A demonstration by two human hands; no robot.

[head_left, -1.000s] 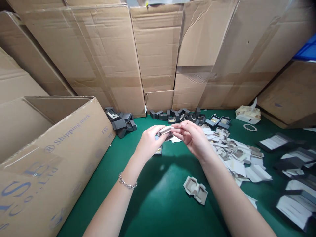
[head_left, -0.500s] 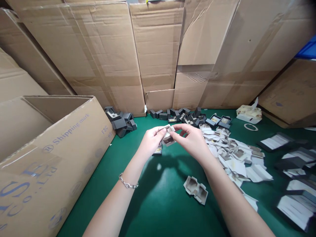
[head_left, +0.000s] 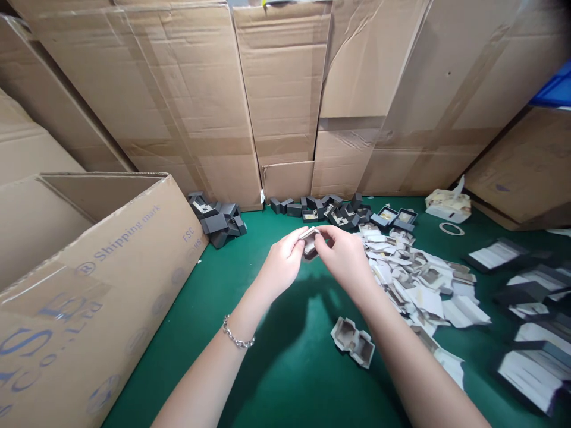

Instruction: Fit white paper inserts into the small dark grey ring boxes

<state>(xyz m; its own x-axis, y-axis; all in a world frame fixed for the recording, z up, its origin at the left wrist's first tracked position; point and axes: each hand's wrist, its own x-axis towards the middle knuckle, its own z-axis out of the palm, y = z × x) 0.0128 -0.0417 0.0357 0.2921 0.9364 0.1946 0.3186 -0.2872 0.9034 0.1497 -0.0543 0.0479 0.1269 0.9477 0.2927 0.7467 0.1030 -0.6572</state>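
Note:
Both hands hold a small folded cardboard insert (head_left: 311, 245), whitish outside and grey-brown within, raised above the green table. My left hand (head_left: 284, 261) is closed on its left side, thumb along the near edge. Closed on the right side is my right hand (head_left: 343, 252), its thumb pressing at the insert's opening. A second cardboard insert (head_left: 353, 343) lies unfolded on the table below, near my right forearm.
A large open carton (head_left: 147, 255) stands at left. Black small boxes (head_left: 220, 223) lie beside it, and more black boxes (head_left: 339, 211) line the back. White cardboard pieces (head_left: 423, 285) are heaped at right, near larger black cases (head_left: 535, 356) and a tissue pack (head_left: 448, 205).
My right thumb has moved onto the insert's opening, and the insert has turned slightly. A small black box seen below my left hand earlier no longer shows.

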